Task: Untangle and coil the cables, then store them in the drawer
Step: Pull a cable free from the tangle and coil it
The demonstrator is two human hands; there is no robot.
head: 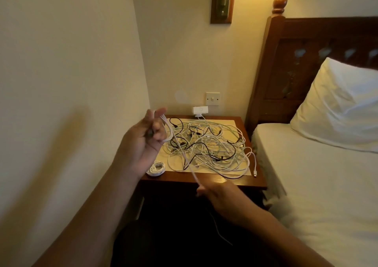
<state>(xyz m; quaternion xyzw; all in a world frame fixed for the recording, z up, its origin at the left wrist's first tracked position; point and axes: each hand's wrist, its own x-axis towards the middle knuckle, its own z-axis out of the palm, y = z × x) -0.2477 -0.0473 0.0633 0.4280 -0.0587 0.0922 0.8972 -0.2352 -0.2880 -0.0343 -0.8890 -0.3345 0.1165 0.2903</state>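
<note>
A tangle of white and black cables (206,148) covers the cream mat on a wooden nightstand (229,182). My left hand (143,140) is raised over the nightstand's left edge, with loops of a white cable (185,161) wound round its fingers. That cable runs taut down to my right hand (218,195), which pinches it in front of the nightstand; its tail hangs below. One small coiled white cable (156,168) lies at the nightstand's front left corner. No drawer front shows clearly in the dark below the top.
A wall stands close on the left. A bed with white sheet (319,185) and pillow (339,107) presses against the nightstand's right side. A white adapter (200,110) is plugged in at the back wall under a light switch. A wall lamp hangs above.
</note>
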